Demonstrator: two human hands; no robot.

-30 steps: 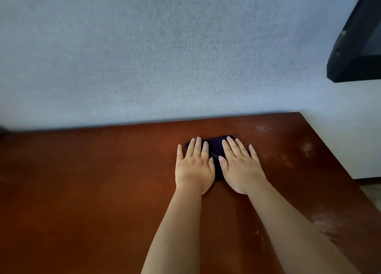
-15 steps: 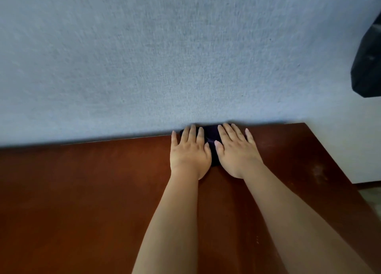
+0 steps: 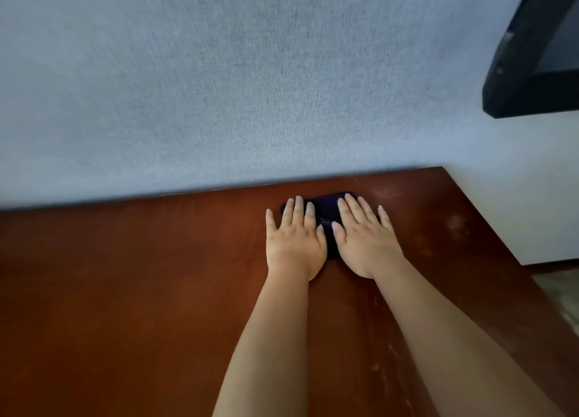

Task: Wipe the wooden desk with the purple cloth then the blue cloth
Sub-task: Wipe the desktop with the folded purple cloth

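Wall (image 3: 219, 87): a pale textured surface is filling the upper half of the view and meeting the desk along its far edge.
Wooden desk (image 3: 125, 291): a reddish-brown top is running from the wall toward the camera; pale smears are showing near its right edge and far right corner.
Dark frame (image 3: 532, 56): a black-edged object, possibly a screen, is hanging at upper right, apart from the desk.
Left hand (image 3: 293, 244): it is lying flat, fingers straight and slightly spread, pressing down on the left part of the cloth; nothing is being gripped.
Right hand (image 3: 365, 244): it is lying flat beside the left, fingers straight, pressing on the right part of the cloth; nothing is being gripped.
Purple cloth (image 3: 327, 211): a dark bunched pad is sitting under both hands, near the wall and toward the desk's right end; only a strip between and beyond the fingers is showing.
Blue cloth: it is not appearing in view.
Stage, as judged: the first wiping pass is under way.
Risk: with flat palms alone holding it, the cloth is liable to bunch or slip free on a fast stroke, leaving skin rubbing wood.
Risk: the smears at right are lying outside the present spot and may be missed.
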